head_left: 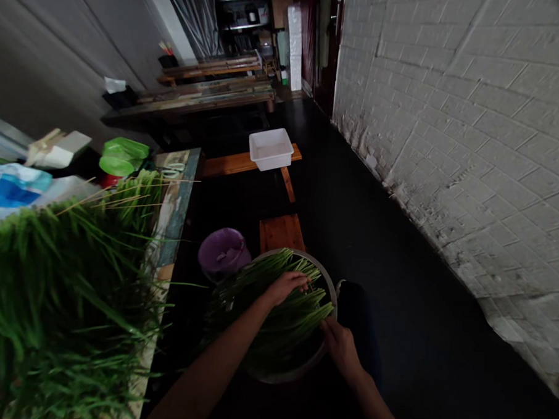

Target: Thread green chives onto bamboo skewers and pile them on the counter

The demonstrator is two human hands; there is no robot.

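A round metal basin (332, 292) low in the view holds a thick bundle of long green chives (275, 314). My left hand (288, 286) lies on top of the chives with its fingers curled over the stalks. My right hand (341, 347) grips the cut ends of the bundle at the basin's near right rim. Both forearms reach in from the bottom edge.
A large heap of chives (57, 298) covers the table (180, 199) on the left. A purple bucket (222, 251) and a wooden stool (281, 231) stand beside the basin. A white tub (270, 148) rests on a bench further off. A white brick wall (472, 131) runs along the right.
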